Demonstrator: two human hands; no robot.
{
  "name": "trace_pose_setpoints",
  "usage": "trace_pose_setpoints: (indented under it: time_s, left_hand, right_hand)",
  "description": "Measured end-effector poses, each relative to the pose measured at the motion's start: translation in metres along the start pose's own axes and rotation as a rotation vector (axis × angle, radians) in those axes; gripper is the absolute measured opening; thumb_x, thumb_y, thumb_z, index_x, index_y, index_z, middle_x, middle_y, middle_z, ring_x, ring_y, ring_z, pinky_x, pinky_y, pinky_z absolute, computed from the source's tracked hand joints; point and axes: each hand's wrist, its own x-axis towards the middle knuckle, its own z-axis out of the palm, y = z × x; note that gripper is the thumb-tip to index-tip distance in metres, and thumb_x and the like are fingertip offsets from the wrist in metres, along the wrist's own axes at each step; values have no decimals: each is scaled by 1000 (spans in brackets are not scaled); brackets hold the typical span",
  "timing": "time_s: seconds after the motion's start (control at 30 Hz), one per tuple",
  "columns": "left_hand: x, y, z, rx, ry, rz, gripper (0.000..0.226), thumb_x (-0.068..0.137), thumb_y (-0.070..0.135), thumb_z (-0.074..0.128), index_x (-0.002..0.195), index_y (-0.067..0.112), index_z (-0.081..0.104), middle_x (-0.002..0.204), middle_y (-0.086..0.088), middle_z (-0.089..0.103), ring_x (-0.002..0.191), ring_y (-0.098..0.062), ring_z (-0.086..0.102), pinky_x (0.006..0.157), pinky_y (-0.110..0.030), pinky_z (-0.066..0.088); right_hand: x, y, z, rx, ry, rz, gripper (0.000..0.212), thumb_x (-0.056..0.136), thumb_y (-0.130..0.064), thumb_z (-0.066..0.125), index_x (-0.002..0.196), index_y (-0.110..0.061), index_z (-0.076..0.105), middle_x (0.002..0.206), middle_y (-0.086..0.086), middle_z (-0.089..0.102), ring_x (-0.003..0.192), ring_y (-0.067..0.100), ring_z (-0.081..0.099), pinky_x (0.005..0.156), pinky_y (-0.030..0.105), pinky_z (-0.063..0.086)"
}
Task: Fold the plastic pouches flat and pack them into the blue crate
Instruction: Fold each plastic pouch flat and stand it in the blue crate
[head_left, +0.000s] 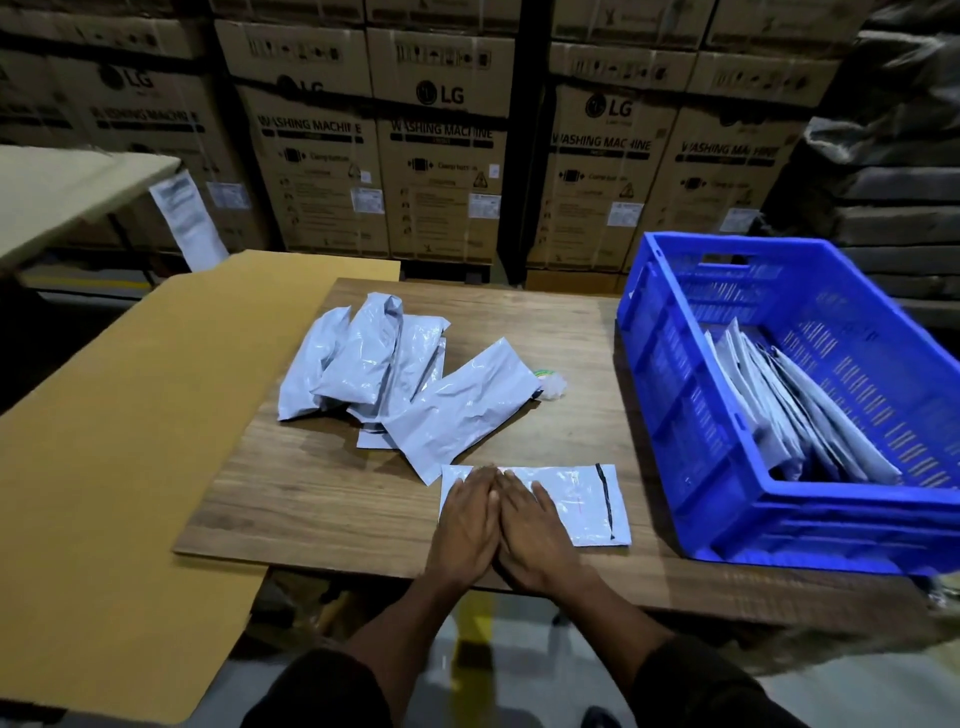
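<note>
head view shows me partway through the job: my left hand (467, 525) and right hand (535, 525) lie side by side, touching along the index fingers, palms down on one grey plastic pouch (576, 501) near the front edge of the wooden table (322, 499). my fingers are straight and held close together, pressing the pouch flat, not pinching anything. it lies flat with a black strip near its right end, so i judge the fold on this one is in hand and it has yet to go into the crate. further back on the table sits a loose pile of unfolded pouches (384, 369), puffy and overlapping, with one lying slantwise nearest my hands; those are what is left. to my right stands the blue crate (675, 395), touching the table's right side, and in it a row of flattened pouches (795, 410) leans on edge toward the near right corner, much of the crate floor bare. a sheet of brown cardboard (130, 447) lies to my left.
</note>
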Motion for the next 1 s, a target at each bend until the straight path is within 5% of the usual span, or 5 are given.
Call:
trace_pose_setpoints:
  time_s: [0.27, 0.43, 0.67, 0.83, 1.0]
  left_hand:
    - [-6, -5, 6, 442, -25, 121, 65, 110, 42, 13, 144, 6, 55, 149, -11, 53, 139, -32, 49, 116, -44, 25]
    - [-8, -8, 5, 572, -29, 142, 61, 107, 44, 22, 152, 9, 46, 158, -11, 42, 148, -39, 34, 116, -53, 30]
    - [-8, -12, 3, 594, -31, 125, 63, 102, 50, 33, 155, 17, 42, 162, -9, 37, 149, -44, 30, 114, -59, 35]
    - [-8, -14, -2, 608, -25, 137, 67, 98, 55, 36, 154, 19, 45, 160, -5, 41, 148, -40, 35, 115, -54, 23]
    - [-4, -13, -5, 604, 13, 265, 53, 97, 28, 35, 132, 1, 65, 141, -16, 60, 134, -33, 55, 117, -47, 21]
  right_hand:
    - [-18, 34, 5, 6, 59, 157, 85, 95, -63, -11, 159, -18, 22, 165, -3, 11, 154, 18, 10, 123, 39, 2]
    - [-26, 45, 2, -6, 35, 225, 76, 101, -63, 6, 156, -17, 31, 163, 6, 24, 151, 27, 23, 118, 39, 6]
    - [-37, 66, 3, -56, 31, 287, 95, 83, -76, -18, 161, -26, 0, 166, -1, -15, 153, 19, -14, 121, 38, -9]
    - [-45, 72, -10, -61, -32, 356, 85, 90, -72, -2, 160, -23, -9, 164, -5, -23, 151, 16, -23, 122, 47, -5]
    - [-35, 55, -22, -173, 88, 329, 77, 97, -53, 13, 154, -5, 33, 163, 12, 26, 150, 28, 24, 117, 55, 4]
